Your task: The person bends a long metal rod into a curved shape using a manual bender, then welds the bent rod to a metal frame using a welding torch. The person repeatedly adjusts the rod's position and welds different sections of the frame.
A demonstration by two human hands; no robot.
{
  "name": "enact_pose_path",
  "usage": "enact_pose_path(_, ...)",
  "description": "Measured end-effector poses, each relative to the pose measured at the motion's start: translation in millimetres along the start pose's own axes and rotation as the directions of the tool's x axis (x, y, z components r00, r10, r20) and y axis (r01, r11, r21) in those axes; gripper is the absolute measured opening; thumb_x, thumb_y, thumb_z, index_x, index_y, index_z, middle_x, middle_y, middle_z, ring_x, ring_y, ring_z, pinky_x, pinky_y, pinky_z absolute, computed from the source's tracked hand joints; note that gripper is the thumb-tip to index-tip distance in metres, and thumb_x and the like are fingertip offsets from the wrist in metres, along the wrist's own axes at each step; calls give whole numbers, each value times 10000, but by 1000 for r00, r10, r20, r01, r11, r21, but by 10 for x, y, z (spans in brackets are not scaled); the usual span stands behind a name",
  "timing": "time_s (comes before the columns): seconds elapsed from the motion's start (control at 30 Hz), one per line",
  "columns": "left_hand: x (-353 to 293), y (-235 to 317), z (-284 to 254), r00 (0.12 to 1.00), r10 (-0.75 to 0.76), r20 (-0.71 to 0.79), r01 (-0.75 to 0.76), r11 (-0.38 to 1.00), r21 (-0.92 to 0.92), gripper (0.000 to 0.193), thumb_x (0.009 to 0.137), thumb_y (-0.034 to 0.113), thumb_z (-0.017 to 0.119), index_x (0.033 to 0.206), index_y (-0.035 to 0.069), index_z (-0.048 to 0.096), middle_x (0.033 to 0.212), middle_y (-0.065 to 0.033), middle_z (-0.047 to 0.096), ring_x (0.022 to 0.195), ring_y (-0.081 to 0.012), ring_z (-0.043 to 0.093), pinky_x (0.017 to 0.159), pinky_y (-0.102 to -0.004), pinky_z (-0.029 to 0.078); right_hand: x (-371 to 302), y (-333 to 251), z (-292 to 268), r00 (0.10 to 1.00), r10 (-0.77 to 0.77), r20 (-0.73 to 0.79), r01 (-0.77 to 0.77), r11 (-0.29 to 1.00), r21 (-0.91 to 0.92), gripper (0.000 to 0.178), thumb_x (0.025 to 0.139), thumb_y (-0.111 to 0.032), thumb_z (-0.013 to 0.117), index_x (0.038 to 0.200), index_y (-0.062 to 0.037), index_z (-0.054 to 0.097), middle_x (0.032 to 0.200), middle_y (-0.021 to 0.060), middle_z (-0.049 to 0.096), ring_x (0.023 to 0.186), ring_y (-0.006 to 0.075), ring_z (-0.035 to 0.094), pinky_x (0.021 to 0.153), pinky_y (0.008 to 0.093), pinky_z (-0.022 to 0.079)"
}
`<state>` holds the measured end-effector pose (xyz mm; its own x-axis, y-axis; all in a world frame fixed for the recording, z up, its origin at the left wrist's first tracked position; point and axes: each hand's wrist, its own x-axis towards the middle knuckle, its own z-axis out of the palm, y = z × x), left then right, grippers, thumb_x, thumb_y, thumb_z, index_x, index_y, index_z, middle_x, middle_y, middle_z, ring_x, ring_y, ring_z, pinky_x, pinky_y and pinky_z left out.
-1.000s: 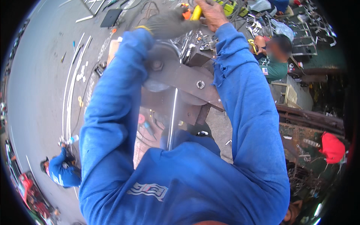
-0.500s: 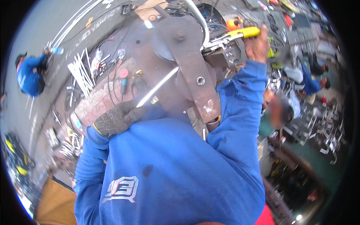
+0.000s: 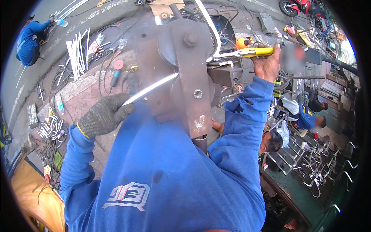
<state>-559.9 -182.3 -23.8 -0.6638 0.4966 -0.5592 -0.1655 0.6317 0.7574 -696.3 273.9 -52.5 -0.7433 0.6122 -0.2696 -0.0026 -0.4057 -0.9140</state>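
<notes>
In front of me stands a brown steel bending machine (image 3: 192, 92) with a round die, a thick flat arm and a large bolt. A shiny metal tube (image 3: 152, 88) passes under the flat arm. Its near end is gripped by my left hand (image 3: 104, 115), which wears a dark knit glove. Beyond the arm, a bent white-silver tube (image 3: 210, 25) rises away from me; whether both are one piece is hidden. My bare right hand (image 3: 268, 66) is closed round the yellow handle of a plier-like clamp (image 3: 255, 52), whose jaws meet the bent tube.
Cut white rods (image 3: 76, 58), an angle grinder (image 3: 116, 73) and cables lie on the ground to the left. A person in blue (image 3: 31, 42) crouches at far left. Another person (image 3: 272, 141) is close by my right elbow. Bent metal pieces (image 3: 320, 162) spread over the right side.
The view has shifted, so the machine appears further left. My left hand sits lower and farther left, still on the tube's end. My right hand keeps its hold on the yellow handle.
</notes>
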Motion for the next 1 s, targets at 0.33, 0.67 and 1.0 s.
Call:
enact_pose_path(0.33, 28, -107, 416, 923, 169, -347, -16, 915, 404, 336, 891, 293, 692, 1142, 80, 623, 967, -167, 654, 849, -364, 665, 727, -476, 523, -49, 212, -349, 997, -5, 71, -19, 940, 340, 465, 902, -351, 492, 1190, 12, 454, 1140, 218, 591, 1154, 409, 609, 1065, 706, 384)
enact_pose_path(0.67, 1, -17, 576, 886, 111, -450, 102, 901, 422, 320, 873, 301, 706, 1101, 103, 603, 944, -158, 628, 756, -365, 650, 656, -473, 511, -321, 428, -136, 942, 299, 154, -298, 954, -30, 587, 1031, -444, 494, 1356, 40, 421, 1343, 250, 539, 1298, 395, 524, 1100, 572, 424)
enact_pose_path(1.0, 45, 165, 295, 977, -17, -214, 66, 972, 226, 280, 889, 265, 709, 1063, 64, 622, 884, -175, 626, 805, -373, 653, 699, -480, 510, -121, 362, -205, 921, 375, 106, -388, 907, 164, 554, 1034, -469, 408, 1232, 42, 491, 919, 107, 579, 947, 298, 595, 976, 551, 464)
